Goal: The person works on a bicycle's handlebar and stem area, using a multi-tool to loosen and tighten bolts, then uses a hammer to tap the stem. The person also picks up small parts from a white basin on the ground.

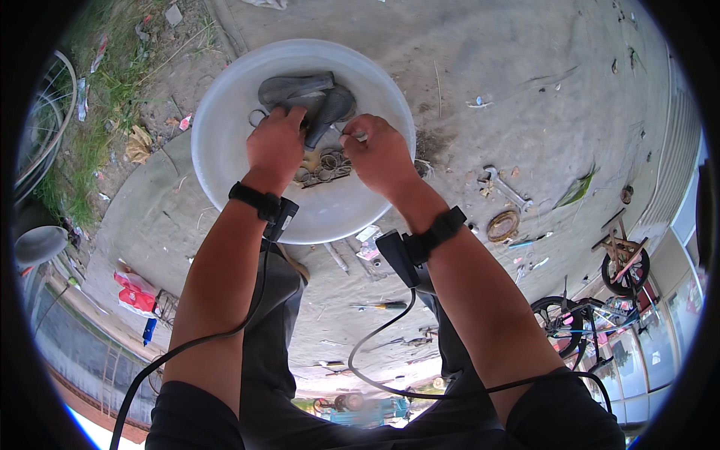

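A wide whitish basin (217,176) stands on the ground, and both my hands reach into it. Inside lie dark grey, smooth, curved pieces (330,112), somewhat like a bicycle saddle in shape. Below them sits a cluster of brownish metal rings and links (326,166). My left hand (277,146) is closed at the left of the grey pieces, fingertips turned down and partly hidden; a thin ring (257,118) lies beside it. At the right of the pieces, my right hand (375,154) pinches something small and pale that I cannot make out.
A wrench (508,189) and a brown coil (502,225) lie right of the basin. A screwdriver (381,306) and other tools lie between my legs. A small bicycle (577,322) stands at the right, a wheel (49,135) at the left. Cables hang from both wrist straps.
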Demonstrator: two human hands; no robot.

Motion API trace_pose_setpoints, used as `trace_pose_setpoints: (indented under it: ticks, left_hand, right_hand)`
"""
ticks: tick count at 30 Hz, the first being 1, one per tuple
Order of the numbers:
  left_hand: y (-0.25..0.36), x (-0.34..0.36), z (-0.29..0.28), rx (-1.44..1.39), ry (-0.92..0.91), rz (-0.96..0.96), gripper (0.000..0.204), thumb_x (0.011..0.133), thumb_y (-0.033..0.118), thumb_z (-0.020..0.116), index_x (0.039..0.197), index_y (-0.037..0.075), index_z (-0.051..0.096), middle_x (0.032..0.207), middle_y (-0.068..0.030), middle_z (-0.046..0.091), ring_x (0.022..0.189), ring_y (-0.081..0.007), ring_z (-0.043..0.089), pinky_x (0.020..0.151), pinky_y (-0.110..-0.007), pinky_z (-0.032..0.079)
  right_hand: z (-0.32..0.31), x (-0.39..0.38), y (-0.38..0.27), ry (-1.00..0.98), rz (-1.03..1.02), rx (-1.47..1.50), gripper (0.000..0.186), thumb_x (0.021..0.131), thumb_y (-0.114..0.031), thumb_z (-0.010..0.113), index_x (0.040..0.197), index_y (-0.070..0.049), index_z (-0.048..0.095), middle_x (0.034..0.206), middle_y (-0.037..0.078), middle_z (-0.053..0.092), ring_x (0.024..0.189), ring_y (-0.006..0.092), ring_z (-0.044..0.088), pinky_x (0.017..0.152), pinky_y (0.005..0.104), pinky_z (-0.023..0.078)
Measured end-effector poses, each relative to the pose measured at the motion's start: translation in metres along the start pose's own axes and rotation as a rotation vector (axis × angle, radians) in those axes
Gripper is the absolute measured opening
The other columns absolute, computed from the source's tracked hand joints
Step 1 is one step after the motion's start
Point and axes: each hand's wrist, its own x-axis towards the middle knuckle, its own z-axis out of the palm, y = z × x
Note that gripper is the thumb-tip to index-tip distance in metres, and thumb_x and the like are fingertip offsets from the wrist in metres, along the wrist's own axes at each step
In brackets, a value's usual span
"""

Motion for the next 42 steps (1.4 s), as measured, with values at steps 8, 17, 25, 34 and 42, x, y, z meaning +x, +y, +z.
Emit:
trace_pose_setpoints:
  ticks: [8,17,25,34,42]
  left_hand:
    - [0.001,0.001,0.007,0.019,-0.038,-0.074,0.024,0.089,0.016,0.068,0.11,0.01,0.06,0.105,-0.0122,0.065,0.094,-0.0359,0.069,0.079,-0.05,0.057]
    - [0.006,-0.046,-0.033,-0.784,-0.278,-0.486,0.029,0.088,0.027,0.081,0.092,0.004,0.063,0.083,-0.0035,0.063,0.072,-0.0198,0.064,0.066,-0.035,0.051]
    - [0.101,-0.144,-0.196,-1.621,-0.434,-0.518,0.012,0.1,0.018,0.068,0.105,0.008,0.062,0.088,0.0016,0.065,0.063,-0.0048,0.051,0.055,-0.022,0.039]
    - [0.219,-0.235,-0.354,-1.425,-0.561,-0.252,0.019,0.105,0.025,0.062,0.108,0.007,0.064,0.09,0.0015,0.066,0.074,-0.0046,0.056,0.063,-0.021,0.042]
    - [0.238,-0.287,-0.422,-1.642,-0.727,-0.267,0.032,0.111,0.028,0.045,0.122,0.002,0.06,0.109,-0.0115,0.071,0.094,-0.0213,0.068,0.078,-0.035,0.051]
  right_hand:
    - [-0.032,-0.01,-0.014,-0.312,0.303,0.457,0.015,0.096,-0.013,0.065,0.105,-0.002,0.065,0.09,0.011,0.072,0.078,0.0166,0.074,0.064,0.0308,0.057]
    - [-0.057,-0.049,-0.018,-0.338,0.358,0.759,0.02,0.1,-0.017,0.063,0.118,-0.008,0.061,0.099,0.005,0.072,0.082,0.0149,0.074,0.06,0.025,0.048]
    - [-0.11,-0.164,-0.098,-0.327,0.324,0.745,0.028,0.099,-0.013,0.057,0.123,-0.007,0.068,0.104,0.005,0.072,0.083,0.0123,0.072,0.063,0.0257,0.051]
    - [-0.196,-0.331,-0.203,-0.123,0.144,0.928,0.032,0.099,-0.024,0.071,0.124,-0.004,0.069,0.101,0.003,0.075,0.084,0.0095,0.071,0.065,0.0239,0.051]
    - [-0.225,-0.419,-0.229,0.049,0.137,1.113,0.022,0.102,-0.016,0.067,0.121,-0.006,0.069,0.101,0.003,0.075,0.086,0.0127,0.074,0.065,0.023,0.051]
